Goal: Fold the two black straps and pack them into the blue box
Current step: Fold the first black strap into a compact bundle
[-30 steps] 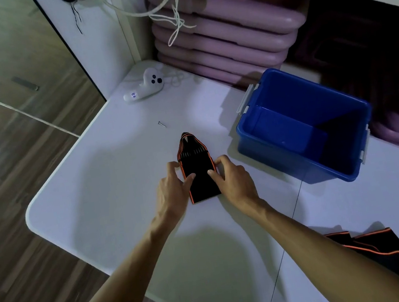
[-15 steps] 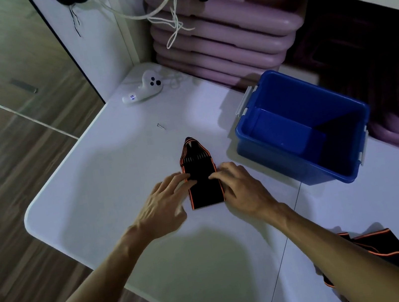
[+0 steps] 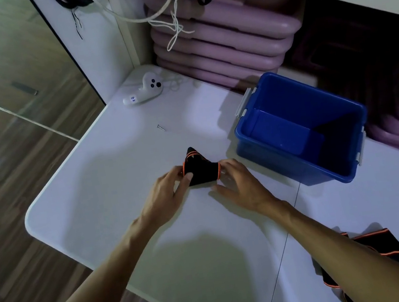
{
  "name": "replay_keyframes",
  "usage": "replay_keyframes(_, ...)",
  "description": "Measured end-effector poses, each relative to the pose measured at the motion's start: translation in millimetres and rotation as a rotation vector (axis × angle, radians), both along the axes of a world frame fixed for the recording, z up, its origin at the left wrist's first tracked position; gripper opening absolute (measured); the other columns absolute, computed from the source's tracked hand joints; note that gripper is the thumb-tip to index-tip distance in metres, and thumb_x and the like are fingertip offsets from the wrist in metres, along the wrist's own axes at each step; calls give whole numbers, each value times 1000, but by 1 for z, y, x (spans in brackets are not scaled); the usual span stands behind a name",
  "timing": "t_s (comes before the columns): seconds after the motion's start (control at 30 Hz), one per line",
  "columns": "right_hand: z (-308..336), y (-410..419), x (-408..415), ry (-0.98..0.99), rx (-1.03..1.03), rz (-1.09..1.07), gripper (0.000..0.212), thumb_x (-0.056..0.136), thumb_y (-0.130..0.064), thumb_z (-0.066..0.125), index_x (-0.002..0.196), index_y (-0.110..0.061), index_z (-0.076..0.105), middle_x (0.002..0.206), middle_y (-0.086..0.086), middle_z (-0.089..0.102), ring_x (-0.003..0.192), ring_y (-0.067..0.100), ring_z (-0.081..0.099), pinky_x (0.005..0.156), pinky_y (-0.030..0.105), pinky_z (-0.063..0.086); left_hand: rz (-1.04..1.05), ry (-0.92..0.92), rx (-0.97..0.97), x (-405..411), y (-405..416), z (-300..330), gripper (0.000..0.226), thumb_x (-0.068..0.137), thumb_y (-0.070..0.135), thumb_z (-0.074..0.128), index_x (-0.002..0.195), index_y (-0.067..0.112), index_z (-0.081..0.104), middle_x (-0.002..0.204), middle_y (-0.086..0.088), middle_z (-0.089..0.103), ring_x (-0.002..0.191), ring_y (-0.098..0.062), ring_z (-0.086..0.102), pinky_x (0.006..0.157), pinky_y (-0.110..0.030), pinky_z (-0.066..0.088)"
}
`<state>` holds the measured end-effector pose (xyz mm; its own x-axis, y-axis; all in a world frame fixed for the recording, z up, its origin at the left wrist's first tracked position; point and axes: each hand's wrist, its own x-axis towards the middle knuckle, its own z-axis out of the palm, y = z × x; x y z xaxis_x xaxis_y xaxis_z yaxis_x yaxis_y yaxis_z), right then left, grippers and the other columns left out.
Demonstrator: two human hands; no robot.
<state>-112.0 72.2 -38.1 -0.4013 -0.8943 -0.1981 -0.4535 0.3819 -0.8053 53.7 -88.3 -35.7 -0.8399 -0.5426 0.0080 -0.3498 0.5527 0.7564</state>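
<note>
Folded strap (image 3: 199, 167), seemingly lengthwise away, tip pointing far.

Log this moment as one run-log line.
step: folding first strap | left hand, right hand: on it | second strap: untouched | blue box: empty

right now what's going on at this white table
A person is folding a black strap with orange edging on the white table, the left hand and the right hand gripping it from either side. The open blue plastic box stands just to its right and looks empty, so nothing is packed yet. A second black and orange strap lies unfolded near the table's front right, partly behind the right forearm. A white handheld controller and a small screw lie farther back.
</note>
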Motion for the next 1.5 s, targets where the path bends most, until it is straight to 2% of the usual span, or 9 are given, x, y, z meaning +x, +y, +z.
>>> replay_keyframes(0.17, 8, -26, 3, -162, 71, -120, 34, 94, -22, 62, 126, -22, 51, 114, -7, 61, 99, 2, 60, 83, 19, 49, 230, -93, 147, -21, 2, 3, 33, 101, 36, 41, 87, 8, 54, 62, 0, 56, 58, -24, 52, 55, -31, 37)
replay_keyframes(0.37, 6, -36, 7, -183, 60, -226, 51, 89, -13, 69, 133, -20, 44, 105, -8, 59, 89, 7, 60, 78, 21, 50, 146, -216, 254, -28, -7, 1, 32, 90, 18, 62, 119, 7, 55, 108, -8, 55, 83, -21, 57, 76, -25, 42)
replay_keyframes(0.53, 6, -27, 24, -110, -12, -352, 53, 85, -17, 72, 133, -22, 50, 104, -5, 59, 98, 14, 58, 77, 16, 46, 299, -228, 302, -38, -1, 8, 35, 85, 12, 67, 119, 14, 56, 103, -6, 50, 83, -22, 56, 74, -27, 44)
replay_keyframes(0.63, 10, -15, 43, 133, -118, -378, 49, 88, -15, 68, 134, -19, 51, 110, -11, 56, 107, 10, 47, 84, 18, 41, 455, -50, 735, -47, 17, 24, 29, 92, 10, 59, 119, 8, 50, 93, -13, 64, 66, -28, 68, 58, -34, 59)
replay_keyframes(0.83, 9, 2, 39, 388, -174, -289, 77, 85, 5, 63, 149, -25, 33, 128, -16, 48, 118, 14, 42, 94, 30, 45, 549, -75, 1488, -43, 9, 34, 52, 96, 47, 39, 110, 0, 57, 102, -21, 66, 93, -40, 66, 86, -56, 53)
replay_keyframes(0.93, -2, 20, 30, 422, -125, -192, 73, 86, -1, 67, 147, -26, 37, 128, -10, 57, 114, 14, 43, 93, 33, 48, 442, -315, 1113, -34, 6, 27, 69, 88, 67, 45, 98, 1, 64, 92, -14, 70, 87, -33, 69, 78, -48, 58)
replay_keyframes(1.07, -20, 52, 29, 537, -88, -20, 65, 82, -8, 74, 136, -25, 43, 125, -2, 61, 114, 19, 48, 86, 40, 53, 265, -280, 242, -39, 6, 12, 34, 89, 44, 61, 96, 11, 67, 90, -3, 68, 84, -22, 65, 78, -29, 52)
replay_keyframes(1.33, -21, 76, 42, 550, -65, -141, 47, 83, -20, 70, 127, -20, 53, 129, 0, 61, 120, 20, 53, 90, 39, 52, -35, -344, 190, -65, 37, -2, 27, 88, 27, 66, 112, 17, 65, 104, -6, 67, 95, -22, 62, 82, -30, 48)
replay_keyframes(1.5, -15, 72, 47, 493, 50, -303, 72, 82, -52, 67, 141, -21, 39, 123, 0, 60, 108, 17, 54, 83, 33, 49, -33, -272, 217, -78, 51, 1, 29, 88, 8, 60, 117, 10, 64, 107, -11, 68, 85, -21, 64, 75, -24, 48)
